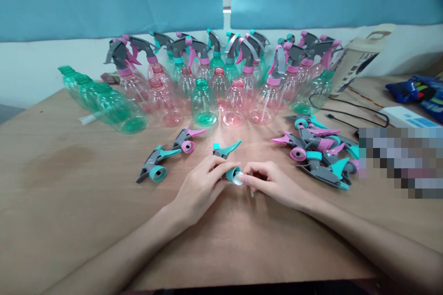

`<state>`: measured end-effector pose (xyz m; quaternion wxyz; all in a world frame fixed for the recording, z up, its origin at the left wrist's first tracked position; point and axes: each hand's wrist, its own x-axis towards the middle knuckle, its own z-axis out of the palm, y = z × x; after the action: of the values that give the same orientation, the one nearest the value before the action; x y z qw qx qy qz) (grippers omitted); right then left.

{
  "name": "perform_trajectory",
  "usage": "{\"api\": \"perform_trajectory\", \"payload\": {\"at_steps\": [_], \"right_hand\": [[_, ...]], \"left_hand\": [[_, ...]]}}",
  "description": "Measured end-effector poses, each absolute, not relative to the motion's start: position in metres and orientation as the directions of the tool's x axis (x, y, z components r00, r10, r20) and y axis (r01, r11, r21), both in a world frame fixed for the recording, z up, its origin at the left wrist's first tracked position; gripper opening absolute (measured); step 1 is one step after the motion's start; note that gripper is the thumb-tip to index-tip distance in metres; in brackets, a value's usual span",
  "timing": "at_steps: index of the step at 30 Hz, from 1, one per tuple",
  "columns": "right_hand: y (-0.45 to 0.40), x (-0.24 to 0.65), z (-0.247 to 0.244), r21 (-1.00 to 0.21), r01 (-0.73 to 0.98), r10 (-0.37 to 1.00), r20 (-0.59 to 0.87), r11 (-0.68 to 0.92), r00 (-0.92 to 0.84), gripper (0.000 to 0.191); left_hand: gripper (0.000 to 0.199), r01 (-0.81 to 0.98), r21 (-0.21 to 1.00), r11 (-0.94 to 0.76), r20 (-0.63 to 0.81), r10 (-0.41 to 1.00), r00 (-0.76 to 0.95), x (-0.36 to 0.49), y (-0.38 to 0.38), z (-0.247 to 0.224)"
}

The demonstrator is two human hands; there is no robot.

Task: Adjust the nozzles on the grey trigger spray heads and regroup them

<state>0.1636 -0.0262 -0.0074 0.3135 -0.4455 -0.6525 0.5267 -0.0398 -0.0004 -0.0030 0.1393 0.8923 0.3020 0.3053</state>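
My left hand (204, 184) is wrapped round a grey and teal spray head (233, 174), its teal collar facing my right hand. The fingers of my right hand (273, 183) are pinched at the collar, on a small whitish translucent piece (238, 178); a thin pale end shows below them. Left of my hands lie a teal-collared spray head (158, 163) and a pink-collared one (187, 140). At the right is a pile of grey, teal and pink spray heads (320, 156). Behind my hands stand an open green bottle (204, 105) and an open pink bottle (237, 106).
Rows of bottles with spray heads (248, 71) stand at the back. Several green bottles (117, 108) are at the left, near a pale tube bundle (92, 119). A beige tumbler (358, 62), black cable (367, 113), white box (410, 116) and blue packet (417, 94) are at the right.
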Motion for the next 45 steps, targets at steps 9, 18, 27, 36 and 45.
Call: {"api": "perform_trajectory", "payload": {"at_steps": [9,18,27,36,45], "right_hand": [[-0.021,0.172,-0.004,-0.990,0.141,0.913,-0.057,0.001,-0.404,0.030],[-0.023,0.170,-0.006,-0.982,0.186,0.909,-0.061,0.018,-0.413,0.033],[-0.022,0.168,-0.010,-0.983,0.028,0.876,-0.175,-0.182,-0.450,0.032],[-0.016,0.170,-0.011,-0.980,-0.099,0.962,-0.149,-0.175,-0.230,0.029],[-0.012,0.176,-0.014,-0.971,-0.113,0.938,-0.166,-0.209,-0.304,0.027]], "left_hand": [[0.036,0.474,0.590,-0.654,0.313,0.726,0.612,-0.042,0.000,0.004],[0.031,0.441,0.601,-0.667,0.278,0.691,0.667,-0.039,-0.002,0.006],[0.027,0.430,0.585,-0.688,0.299,0.675,0.675,-0.037,-0.003,0.004],[0.027,0.451,0.593,-0.668,0.300,0.702,0.645,-0.039,-0.001,0.005],[0.028,0.434,0.615,-0.658,0.310,0.708,0.634,-0.040,0.000,0.006]]}}
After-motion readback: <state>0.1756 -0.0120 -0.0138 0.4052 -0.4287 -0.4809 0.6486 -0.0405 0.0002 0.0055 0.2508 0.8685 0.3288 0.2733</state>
